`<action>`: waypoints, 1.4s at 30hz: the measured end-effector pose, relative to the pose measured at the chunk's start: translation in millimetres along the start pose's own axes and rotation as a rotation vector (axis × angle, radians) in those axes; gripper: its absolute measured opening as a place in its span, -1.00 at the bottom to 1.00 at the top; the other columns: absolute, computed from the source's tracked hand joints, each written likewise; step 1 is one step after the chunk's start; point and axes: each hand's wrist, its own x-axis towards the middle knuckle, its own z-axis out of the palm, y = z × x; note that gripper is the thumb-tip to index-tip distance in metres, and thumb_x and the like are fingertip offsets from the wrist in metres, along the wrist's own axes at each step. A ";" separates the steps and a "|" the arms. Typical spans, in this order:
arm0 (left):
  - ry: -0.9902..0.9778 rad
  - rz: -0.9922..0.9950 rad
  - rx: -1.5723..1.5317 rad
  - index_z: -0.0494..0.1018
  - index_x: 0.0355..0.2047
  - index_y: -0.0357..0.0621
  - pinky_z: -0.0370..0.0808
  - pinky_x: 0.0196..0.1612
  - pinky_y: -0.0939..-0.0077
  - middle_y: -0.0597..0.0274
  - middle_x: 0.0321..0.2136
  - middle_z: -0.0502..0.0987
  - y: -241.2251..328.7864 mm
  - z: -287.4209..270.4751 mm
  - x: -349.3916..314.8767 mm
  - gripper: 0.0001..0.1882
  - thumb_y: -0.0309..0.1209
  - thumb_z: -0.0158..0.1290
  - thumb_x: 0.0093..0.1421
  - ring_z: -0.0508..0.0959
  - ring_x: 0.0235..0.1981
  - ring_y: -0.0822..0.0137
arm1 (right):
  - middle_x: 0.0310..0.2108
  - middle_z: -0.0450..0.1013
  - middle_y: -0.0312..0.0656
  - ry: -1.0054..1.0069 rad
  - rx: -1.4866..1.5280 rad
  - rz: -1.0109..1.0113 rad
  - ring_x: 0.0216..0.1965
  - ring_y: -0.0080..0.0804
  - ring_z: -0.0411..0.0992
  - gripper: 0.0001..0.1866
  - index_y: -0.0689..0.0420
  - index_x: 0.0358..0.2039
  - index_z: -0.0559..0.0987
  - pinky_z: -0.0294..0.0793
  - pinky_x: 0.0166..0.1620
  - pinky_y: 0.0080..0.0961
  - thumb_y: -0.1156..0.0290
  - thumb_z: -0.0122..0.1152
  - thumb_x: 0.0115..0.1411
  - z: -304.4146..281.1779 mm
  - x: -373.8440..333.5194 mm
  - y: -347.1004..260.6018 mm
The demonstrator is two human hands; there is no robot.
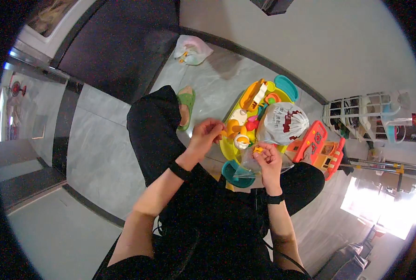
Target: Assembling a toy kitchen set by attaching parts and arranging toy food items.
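My left hand (pixel 205 139) is in front of me with thumb and fingers pinched together. A bit of orange shows at its fingertips, but I cannot tell whether it is held or part of the toys behind. In my right hand (pixel 269 163), closed fingers grip a small yellow-orange plastic piece (pixel 258 150). A clear plastic bag (pixel 246 167) hangs under that hand, against a teal tub (pixel 236 176). Just beyond both hands is a yellow-green plastic toy base (pixel 227 148), carrying an orange-and-white toy part (pixel 241 141) and several colourful pieces.
A white drawstring bag (pixel 282 125) rests on the toy base. Red-orange toy panels (pixel 313 140) lie to its right, near a white wire rack (pixel 357 109). A thin plastic bag (pixel 193 49) lies by the far wall. My green slipper (pixel 186 100) is on the tiled floor.
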 end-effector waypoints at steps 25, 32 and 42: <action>-0.363 0.661 1.348 0.45 -0.40 -0.02 0.39 -0.54 0.14 0.09 -0.71 0.46 15.8 27.2 20.7 -0.67 -0.03 -0.04 0.09 0.50 -0.63 0.08 | -0.51 0.42 -0.14 0.098 -0.679 -0.190 -0.43 -0.33 0.41 -0.82 0.17 -0.34 0.52 0.37 -0.33 -0.44 0.43 0.20 0.01 11.2 12.0 10.9; -0.416 0.892 1.577 0.39 -0.53 -0.11 0.40 -0.64 0.37 0.23 -0.73 0.45 22.9 37.1 21.2 -0.74 -0.18 -0.02 0.09 0.51 -0.66 0.25 | -0.43 0.43 -0.04 0.036 -0.812 -0.516 -0.36 -0.06 0.40 -0.86 0.18 -0.33 0.50 0.36 -0.29 -0.27 0.47 0.09 0.06 13.8 23.1 0.6; -0.377 1.148 1.551 0.44 -0.51 -0.09 0.39 -0.61 0.36 0.28 -0.71 0.44 4.3 39.4 26.5 -0.76 -0.18 -0.01 0.05 0.50 -0.62 0.31 | -0.40 0.39 -0.08 0.111 -0.921 -0.607 -0.37 -0.08 0.39 -0.88 0.16 -0.36 0.47 0.37 -0.28 -0.26 0.48 0.07 0.04 16.6 24.8 9.1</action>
